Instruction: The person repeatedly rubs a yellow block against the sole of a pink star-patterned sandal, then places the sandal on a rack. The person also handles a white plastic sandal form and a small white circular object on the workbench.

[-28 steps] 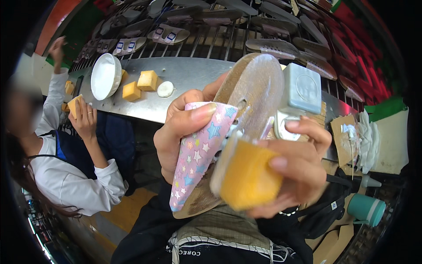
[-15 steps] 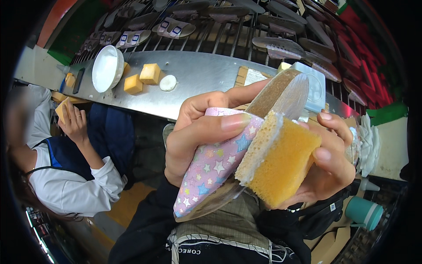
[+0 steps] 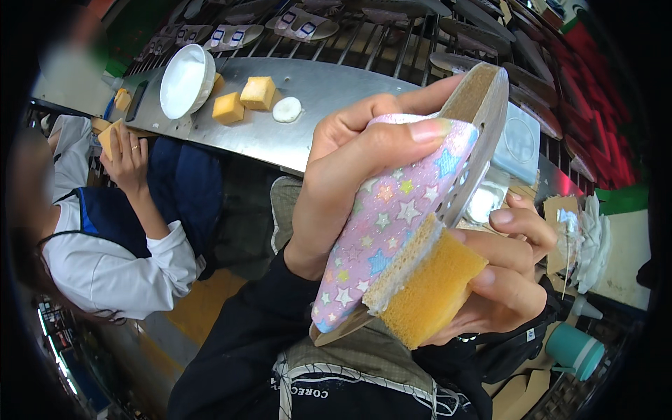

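Observation:
My left hand (image 3: 357,154) grips a slipper (image 3: 392,217) with a pink upper patterned with coloured stars and a brown, grey-edged sole. The thumb presses on the upper near its opening, and the other fingers go behind the sole, partly hidden. The slipper is tilted, toe down toward me and heel up to the right. In my right hand (image 3: 507,273) is a yellow sponge block (image 3: 434,287), its pale edge coated with white stuff. That edge rests against the slipper's right side, along the border of upper and sole.
A metal bench (image 3: 329,80) carries a white bowl (image 3: 187,80), yellow sponge blocks (image 3: 228,108), a white round piece (image 3: 287,109) and a light-blue box (image 3: 518,140). Behind is a bar rack with several slippers (image 3: 304,24). At left, a co-worker's hand (image 3: 126,161) holds a sponge. A teal jug (image 3: 575,350) stands lower right.
The slipper has risen to the right and turned more upright, showing more of its side. The sponge has shifted along the edge toward the toe. The whole view has also shifted slightly.

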